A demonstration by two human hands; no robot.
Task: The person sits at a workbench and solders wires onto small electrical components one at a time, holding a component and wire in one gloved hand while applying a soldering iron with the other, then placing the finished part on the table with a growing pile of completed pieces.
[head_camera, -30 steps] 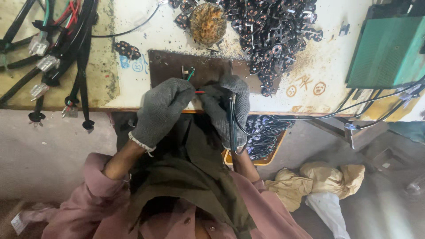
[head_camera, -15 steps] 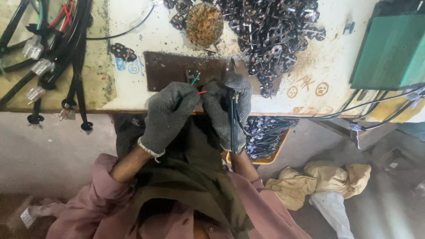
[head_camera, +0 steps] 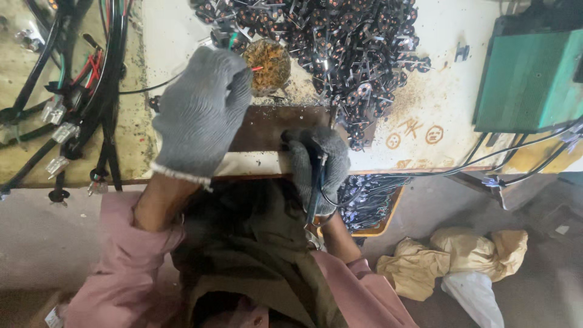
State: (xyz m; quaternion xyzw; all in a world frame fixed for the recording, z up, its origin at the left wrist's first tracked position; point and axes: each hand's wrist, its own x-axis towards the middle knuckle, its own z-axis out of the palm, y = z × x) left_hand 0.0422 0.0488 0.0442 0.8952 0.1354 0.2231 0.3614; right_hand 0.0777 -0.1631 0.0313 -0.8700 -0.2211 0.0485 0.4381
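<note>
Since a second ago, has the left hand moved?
Yes. The left hand went forward off the brown board towards the small round dish; the right hand is at the board's near edge.

We see no screens or printed labels, only a few painted orange marks (head_camera: 413, 132) on the pale surface (head_camera: 437, 97) to the right: two small rings and a drawn sign between them, just right of the dark brown plate. On the floor at the near right lies a crumpled tan bag (head_camera: 452, 258), with a white plastic bag (head_camera: 477, 294) touching its near edge.
</note>
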